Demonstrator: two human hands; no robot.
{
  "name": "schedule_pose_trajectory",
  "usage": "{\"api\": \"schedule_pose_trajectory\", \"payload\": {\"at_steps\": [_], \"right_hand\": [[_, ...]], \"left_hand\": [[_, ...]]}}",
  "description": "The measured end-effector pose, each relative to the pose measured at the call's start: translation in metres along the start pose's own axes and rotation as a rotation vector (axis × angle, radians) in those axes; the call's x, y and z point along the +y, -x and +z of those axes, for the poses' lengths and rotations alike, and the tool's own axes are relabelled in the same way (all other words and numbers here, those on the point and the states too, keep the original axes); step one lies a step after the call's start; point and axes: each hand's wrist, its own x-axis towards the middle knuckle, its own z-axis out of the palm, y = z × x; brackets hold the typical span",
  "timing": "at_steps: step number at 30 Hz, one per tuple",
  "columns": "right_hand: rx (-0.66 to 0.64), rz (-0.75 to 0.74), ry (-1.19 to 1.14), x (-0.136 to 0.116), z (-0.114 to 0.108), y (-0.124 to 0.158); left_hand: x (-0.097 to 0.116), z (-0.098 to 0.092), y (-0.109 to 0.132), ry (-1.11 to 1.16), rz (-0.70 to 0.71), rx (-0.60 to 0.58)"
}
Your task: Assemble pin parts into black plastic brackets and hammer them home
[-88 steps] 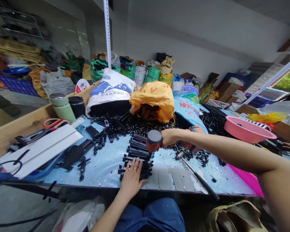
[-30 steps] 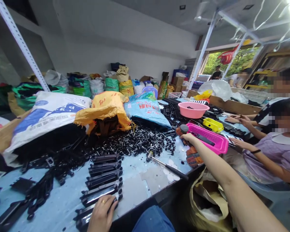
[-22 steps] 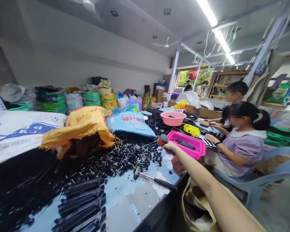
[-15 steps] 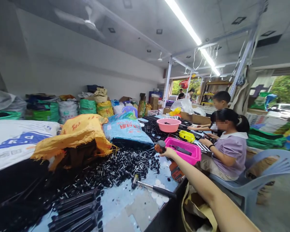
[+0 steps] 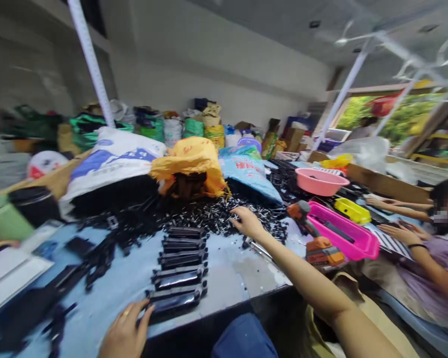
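Note:
My right hand (image 5: 249,223) reaches over the near edge of a heap of small black pieces with metal pins (image 5: 220,215). Its thumb and fingers are apart, and nothing shows between them. Below its wrist lies a hammer (image 5: 260,249), partly covered by my forearm. An orange and grey power drill (image 5: 323,251) rests to the right of that arm. At the bottom left, my left hand (image 5: 124,332) has its thumb and forefinger apart, with the tips at the left end of the nearest long black part (image 5: 177,302). Several such parts lie in a row, with small caps at their ends.
A pink basket (image 5: 369,247), yellow basket (image 5: 353,211) and round pink basin (image 5: 321,183) stand on the right. Behind the heap lie white (image 5: 115,149), orange (image 5: 188,154) and blue (image 5: 248,169) sacks. A co-worker (image 5: 429,268) sits at the right edge.
The view has swung left and downward. My right hand has left the power drill for the heap of small pieces. My left hand has come into view beside the row of black parts.

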Motion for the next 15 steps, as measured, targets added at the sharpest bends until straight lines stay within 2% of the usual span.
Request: {"api": "schedule_pose_trajectory", "payload": {"at_steps": [3, 6, 8, 11, 13, 15], "right_hand": [[-0.208, -0.227, -0.096, -0.066, 0.053, -0.034], [-0.36, -0.289, -0.13, -0.107, 0.086, -0.059], [-0.442, -0.287, -0.153, -0.115, 0.093, -0.073], [-0.58, -0.277, -0.213, -0.11, 0.087, -0.089], [-0.7, -0.274, -0.262, -0.105, 0.08, -0.096], [-0.82, -0.266, -0.309, -0.105, 0.077, -0.097]], "left_hand": [[0.032, -0.01, 0.006, 0.034, -0.222, 0.063], [0.058, -0.01, 0.02, 0.253, -0.516, 0.001], [0.07, -0.008, 0.035, 0.468, -0.734, -0.119], [0.081, -0.002, 0.056, 0.769, -1.077, -0.273], [0.089, 0.003, 0.065, 0.911, -1.266, -0.277], [0.099, 0.007, 0.068, 1.034, -1.389, -0.207]]}}
